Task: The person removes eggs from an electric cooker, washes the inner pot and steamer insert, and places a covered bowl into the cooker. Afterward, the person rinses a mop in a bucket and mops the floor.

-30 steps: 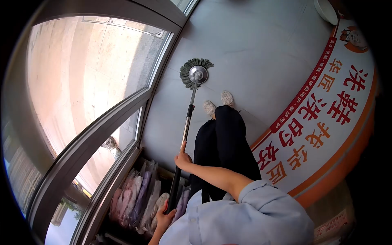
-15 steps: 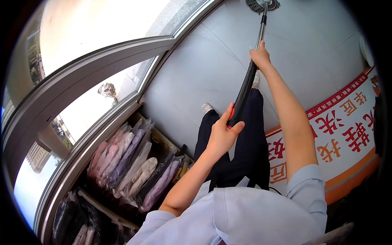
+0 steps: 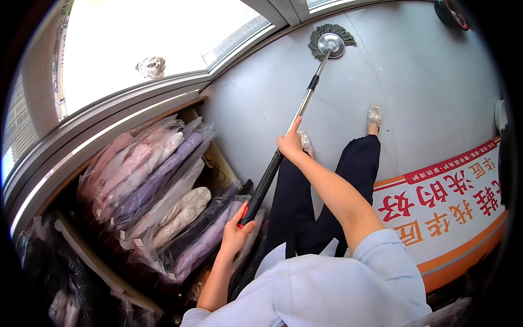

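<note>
A mop handle [image 3: 268, 182] runs slantwise from my body up to a round mop head [image 3: 332, 44], whose dark green strands lie on the grey floor [image 3: 430, 71] near the window frame. My left hand [image 3: 235, 231] is wrapped round the black lower end of the handle, beside its red part. Higher up, my right hand [image 3: 290, 143] holds the handle around the top of the black grip, with one finger stretched along the shaft. The metal shaft and a black collar [image 3: 313, 82] show between that hand and the mop head.
Plastic-wrapped garments [image 3: 169, 191] fill a box at the left, below the window frame [image 3: 158, 103]. More dark bags [image 3: 54, 267] lie at the lower left. A printed banner [image 3: 447, 218] stands at the right. A dark object with red [image 3: 452, 15] is at the upper right.
Since half a second ago, the mop head has moved down and left in view, and both hands have moved left and lower with the handle. The view has turned, showing more of the wrapped garments.
</note>
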The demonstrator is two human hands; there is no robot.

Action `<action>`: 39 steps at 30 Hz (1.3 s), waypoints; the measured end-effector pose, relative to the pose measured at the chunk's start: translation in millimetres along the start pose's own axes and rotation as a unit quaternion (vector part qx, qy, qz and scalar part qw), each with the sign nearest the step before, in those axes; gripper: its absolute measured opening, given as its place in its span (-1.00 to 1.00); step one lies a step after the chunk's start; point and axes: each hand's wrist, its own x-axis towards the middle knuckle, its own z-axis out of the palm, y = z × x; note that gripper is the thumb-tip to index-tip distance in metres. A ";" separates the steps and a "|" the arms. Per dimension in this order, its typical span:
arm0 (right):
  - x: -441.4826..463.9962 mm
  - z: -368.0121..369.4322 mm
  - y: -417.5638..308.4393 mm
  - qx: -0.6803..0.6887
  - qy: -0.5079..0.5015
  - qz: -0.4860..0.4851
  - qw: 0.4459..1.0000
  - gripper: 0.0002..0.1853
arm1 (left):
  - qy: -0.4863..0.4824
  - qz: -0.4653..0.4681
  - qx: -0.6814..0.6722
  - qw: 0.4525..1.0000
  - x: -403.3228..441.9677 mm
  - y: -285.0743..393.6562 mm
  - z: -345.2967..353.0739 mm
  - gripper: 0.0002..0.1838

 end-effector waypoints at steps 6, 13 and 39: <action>-67.6 190.1 -9.0 -0.089 -0.181 -0.013 0.979 0.08 | 0.082 -0.106 -0.109 0.985 -70.7 -75.9 -68.2 -0.28; -83.8 246.0 -15.2 -0.096 -0.238 0.003 0.966 -0.01 | 0.083 -0.218 -0.245 0.941 -76.9 -79.8 -80.2 -0.19; -22.2 -137.7 182.2 0.111 0.179 -0.001 0.978 0.01 | -0.089 0.165 0.219 0.958 -35.6 -41.7 161.7 -0.21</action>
